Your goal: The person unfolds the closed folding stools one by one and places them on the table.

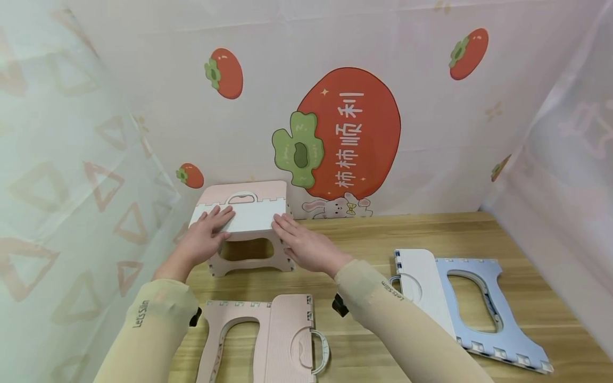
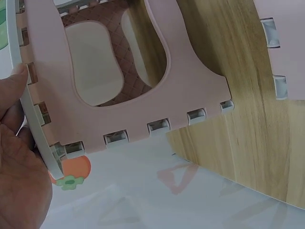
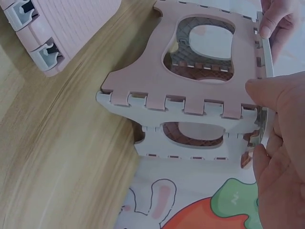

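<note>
An unfolded pink and white folding step stool [image 1: 254, 215] stands upright on the wooden surface against the back wall, its carry handle lying flat on the seat. My left hand [image 1: 206, 236] rests on the left part of the seat, fingers extended over the top and thumb at the front edge. At the right front corner, my right hand [image 1: 308, 244] lies with straight fingers on the seat's edge. The right wrist view shows its thumb touching the edge above the pink leg panel [image 3: 128, 86]. From the left wrist, the leg panel [image 2: 109, 121] with its large cutout is visible.
A folded pink stool [image 1: 287, 340] lies flat in front, its handle pointing right. To the right lies a folded blue and white stool [image 1: 514, 324], partly covered by my right sleeve. Printed cloth walls [image 1: 426, 159] enclose the wooden surface [image 1: 354, 231] at the back and sides.
</note>
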Demonstrator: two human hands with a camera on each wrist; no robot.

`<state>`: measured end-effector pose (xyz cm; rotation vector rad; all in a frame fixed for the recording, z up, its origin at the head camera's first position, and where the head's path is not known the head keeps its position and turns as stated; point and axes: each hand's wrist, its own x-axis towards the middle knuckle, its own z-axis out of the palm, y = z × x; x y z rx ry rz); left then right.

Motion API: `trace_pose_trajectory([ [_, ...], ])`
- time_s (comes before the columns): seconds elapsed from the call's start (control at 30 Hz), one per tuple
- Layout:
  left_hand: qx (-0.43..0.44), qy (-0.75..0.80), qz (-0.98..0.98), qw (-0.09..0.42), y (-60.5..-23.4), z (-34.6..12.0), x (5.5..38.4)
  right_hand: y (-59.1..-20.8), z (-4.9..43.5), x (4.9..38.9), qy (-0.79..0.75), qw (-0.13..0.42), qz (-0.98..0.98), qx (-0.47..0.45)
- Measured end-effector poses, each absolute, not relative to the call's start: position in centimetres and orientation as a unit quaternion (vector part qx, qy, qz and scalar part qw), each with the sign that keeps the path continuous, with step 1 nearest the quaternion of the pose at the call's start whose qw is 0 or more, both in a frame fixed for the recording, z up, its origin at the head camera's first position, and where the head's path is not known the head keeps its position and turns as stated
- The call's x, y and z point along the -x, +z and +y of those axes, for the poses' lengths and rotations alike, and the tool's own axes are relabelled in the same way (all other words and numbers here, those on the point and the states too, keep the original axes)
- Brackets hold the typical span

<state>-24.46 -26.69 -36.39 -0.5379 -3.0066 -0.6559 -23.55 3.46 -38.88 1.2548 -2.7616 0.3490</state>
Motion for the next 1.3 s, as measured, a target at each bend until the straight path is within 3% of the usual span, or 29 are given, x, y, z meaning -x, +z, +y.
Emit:
trace_pose_trajectory([
  [0.43, 0.184, -0.214, -0.959, 0.016, -36.5, -26.7, 24.6, -39.4, 3.5, 23.9, 0.127, 0.043, -0.902, -0.411],
  [0.97, 0.209, -0.213, -0.954, 0.019, -36.9, -27.0, 24.6, -40.3, 6.1, 23.1, 0.169, 0.001, -0.889, -0.425],
  [1.3, 0.232, -0.183, -0.955, 0.039, -37.1, -26.9, 24.4, -41.4, 9.0, 21.6, 0.172, -0.093, -0.902, -0.385],
])
